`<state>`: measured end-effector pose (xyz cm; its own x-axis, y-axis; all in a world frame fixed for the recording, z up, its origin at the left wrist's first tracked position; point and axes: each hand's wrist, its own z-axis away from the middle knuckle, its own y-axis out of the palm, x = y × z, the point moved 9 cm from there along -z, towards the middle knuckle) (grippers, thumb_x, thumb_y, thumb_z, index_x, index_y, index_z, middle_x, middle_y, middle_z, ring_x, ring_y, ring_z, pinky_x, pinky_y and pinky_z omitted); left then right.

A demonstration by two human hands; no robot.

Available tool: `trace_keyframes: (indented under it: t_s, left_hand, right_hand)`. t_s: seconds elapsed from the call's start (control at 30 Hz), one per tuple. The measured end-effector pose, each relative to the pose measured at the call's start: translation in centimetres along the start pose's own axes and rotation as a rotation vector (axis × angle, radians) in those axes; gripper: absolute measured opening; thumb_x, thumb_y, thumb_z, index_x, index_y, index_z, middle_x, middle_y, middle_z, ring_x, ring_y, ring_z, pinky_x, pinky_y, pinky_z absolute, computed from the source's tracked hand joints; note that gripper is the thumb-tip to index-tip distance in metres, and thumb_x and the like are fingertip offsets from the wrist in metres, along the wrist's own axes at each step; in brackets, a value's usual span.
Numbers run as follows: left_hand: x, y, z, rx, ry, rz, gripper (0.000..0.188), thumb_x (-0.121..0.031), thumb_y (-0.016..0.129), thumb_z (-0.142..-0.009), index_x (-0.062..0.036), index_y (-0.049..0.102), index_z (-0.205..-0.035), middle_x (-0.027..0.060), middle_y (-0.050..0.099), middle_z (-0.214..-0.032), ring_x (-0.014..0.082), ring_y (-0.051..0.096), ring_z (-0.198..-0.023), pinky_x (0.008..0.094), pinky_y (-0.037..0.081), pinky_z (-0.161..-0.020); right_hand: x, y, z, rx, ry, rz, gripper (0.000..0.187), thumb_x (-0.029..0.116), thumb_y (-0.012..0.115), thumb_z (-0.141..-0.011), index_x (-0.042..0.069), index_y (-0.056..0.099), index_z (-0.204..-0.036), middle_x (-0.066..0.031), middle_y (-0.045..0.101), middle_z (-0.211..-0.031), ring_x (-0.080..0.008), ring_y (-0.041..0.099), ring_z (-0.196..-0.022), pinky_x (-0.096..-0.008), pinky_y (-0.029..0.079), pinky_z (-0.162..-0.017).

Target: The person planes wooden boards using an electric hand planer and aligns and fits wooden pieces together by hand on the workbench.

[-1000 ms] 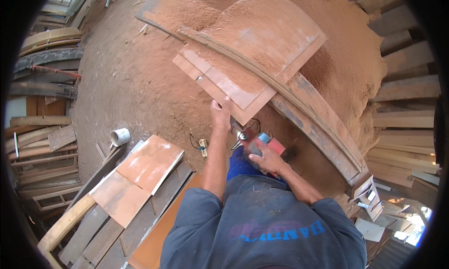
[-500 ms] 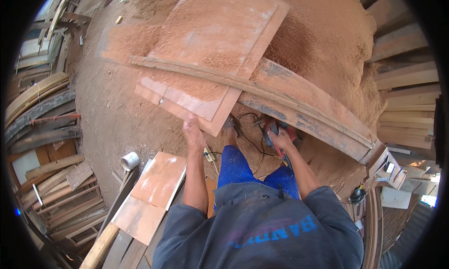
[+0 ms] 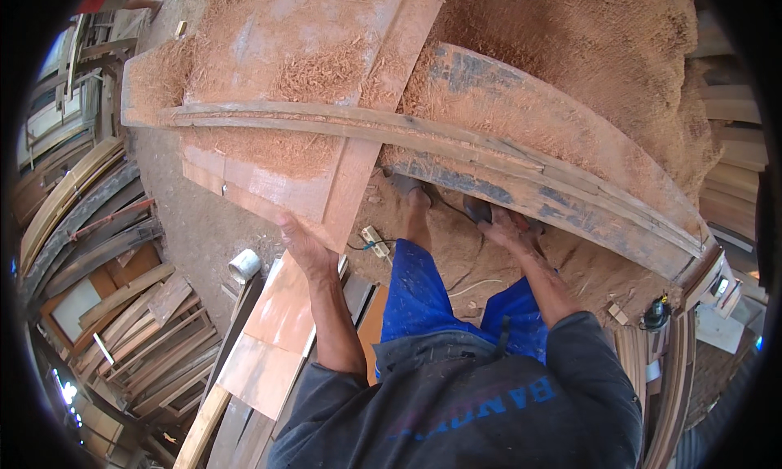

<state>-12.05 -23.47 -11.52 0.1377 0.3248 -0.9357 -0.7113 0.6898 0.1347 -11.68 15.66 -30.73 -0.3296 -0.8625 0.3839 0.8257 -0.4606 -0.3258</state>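
Observation:
A flat wooden panel (image 3: 269, 189) with a raised border lies across the bench, strewn with reddish shavings. My left hand (image 3: 308, 251) grips its near edge, thumb on top and fingers hidden underneath. My right hand (image 3: 507, 229) is low beside the bench's near side, closed round a red and black power tool (image 3: 529, 224). Most of that tool is hidden by my hand and the bench. A dark cord runs along the ground near my foot.
The long plank bench (image 3: 554, 216) with a raised strip crosses in front of me. Stacked boards (image 3: 265, 347) lie at my left beside a white cup (image 3: 244, 266). A power strip (image 3: 375, 242) rests by my leg. Timber piles line both sides; shavings (image 3: 595, 45) heap beyond.
My view has moved closer to the bench. The right hand and power tool are now tucked nearer the bench's near side, more hidden. My left hand keeps its hold on the panel.

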Motion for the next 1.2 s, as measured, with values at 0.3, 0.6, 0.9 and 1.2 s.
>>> trace_keyframes:
  t_s: [0.3,0.6,0.9,1.2]
  left_hand:
    - [-0.1,0.1,0.0,-0.074,0.028,0.000,0.085,-0.054,0.060,-0.100,-0.0051,0.023,-0.158,0.0168,0.039,-0.155,0.0335,0.044,-0.141,0.0486,0.041,-0.117]
    - [-1.4,0.7,1.0,-0.177,0.099,-0.099,0.070,-0.052,0.044,-0.107,-0.0072,0.026,-0.159,0.0152,0.042,-0.154,0.0304,0.044,-0.141,0.0464,0.039,-0.117]
    - [-0.9,0.2,0.7,-0.149,0.117,-0.052,0.068,-0.049,0.046,-0.107,-0.0075,0.028,-0.158,0.0149,0.044,-0.152,0.0291,0.047,-0.138,0.0445,0.044,-0.114]
    - [0.0,-0.4,-0.3,-0.040,0.020,0.064,0.079,-0.053,0.061,-0.100,-0.0023,0.031,-0.153,0.0154,0.048,-0.148,0.0325,0.049,-0.137,0.0483,0.041,-0.117]
  right_hand:
    - [-0.6,4.3,-6.9,-0.075,-0.231,0.162,0.079,0.043,0.060,-0.096,0.007,0.030,-0.159,-0.0240,0.029,-0.164,-0.0401,0.026,-0.152,-0.0456,0.028,-0.122]
    - [-7.4,6.0,-15.3,-0.121,0.079,0.291,0.071,0.041,0.059,-0.097,0.008,0.036,-0.156,-0.0231,0.037,-0.159,-0.0392,0.034,-0.147,-0.0460,0.032,-0.119]
    - [-10.4,6.4,-16.7,-0.144,0.173,0.244,0.064,0.039,0.058,-0.098,0.009,0.042,-0.152,-0.0221,0.045,-0.153,-0.0383,0.042,-0.142,-0.0464,0.036,-0.116]
    - [-13.3,-0.1,-4.4,-0.194,0.173,-0.005,0.057,0.036,0.057,-0.099,0.010,0.047,-0.149,-0.0212,0.053,-0.148,-0.0374,0.050,-0.138,-0.0468,0.040,-0.113]
